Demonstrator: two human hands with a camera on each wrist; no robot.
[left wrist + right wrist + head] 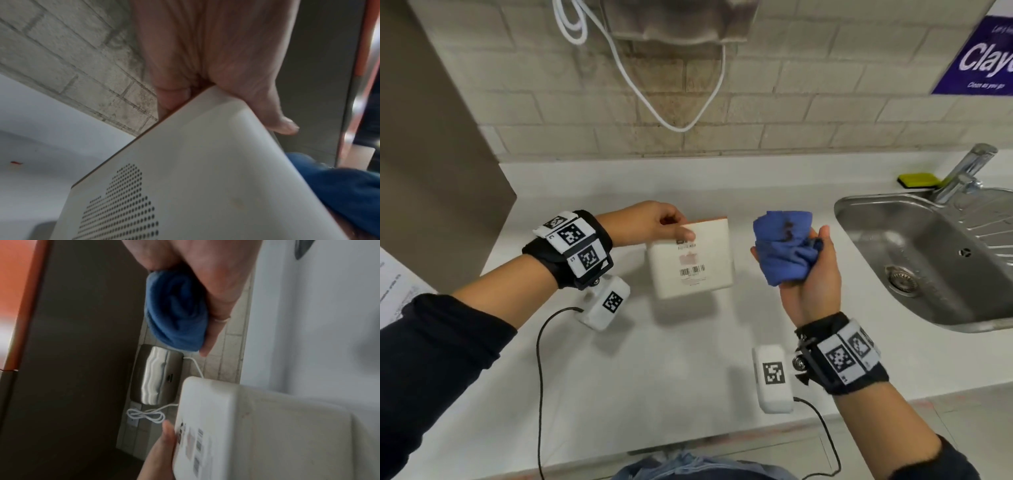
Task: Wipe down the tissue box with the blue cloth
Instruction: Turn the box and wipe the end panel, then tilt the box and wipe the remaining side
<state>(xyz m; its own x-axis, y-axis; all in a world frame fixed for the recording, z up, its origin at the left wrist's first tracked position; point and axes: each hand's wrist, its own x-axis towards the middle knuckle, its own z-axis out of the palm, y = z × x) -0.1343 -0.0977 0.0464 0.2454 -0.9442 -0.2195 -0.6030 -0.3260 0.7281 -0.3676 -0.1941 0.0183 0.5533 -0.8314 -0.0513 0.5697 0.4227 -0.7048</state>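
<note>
My left hand [671, 222] grips the white tissue box [691, 260] by its far left corner and holds it above the counter, its barcoded underside turned up towards me. In the left wrist view the box [205, 170] shows a dotted pattern on one side, with my thumb over its edge. To the right of the box, a short gap away, my right hand [808, 260] clutches the bunched blue cloth [784, 246]. The right wrist view shows the cloth [176, 309] wadded in my fingers, apart from the box [246, 426].
A steel sink [928, 253] with a tap [962, 171] sits at the right, and a yellow-green sponge [917, 180] lies behind it. A white cable [654, 85] hangs down the tiled wall. A tall brown panel [431, 154] bounds the white counter [654, 359] on the left.
</note>
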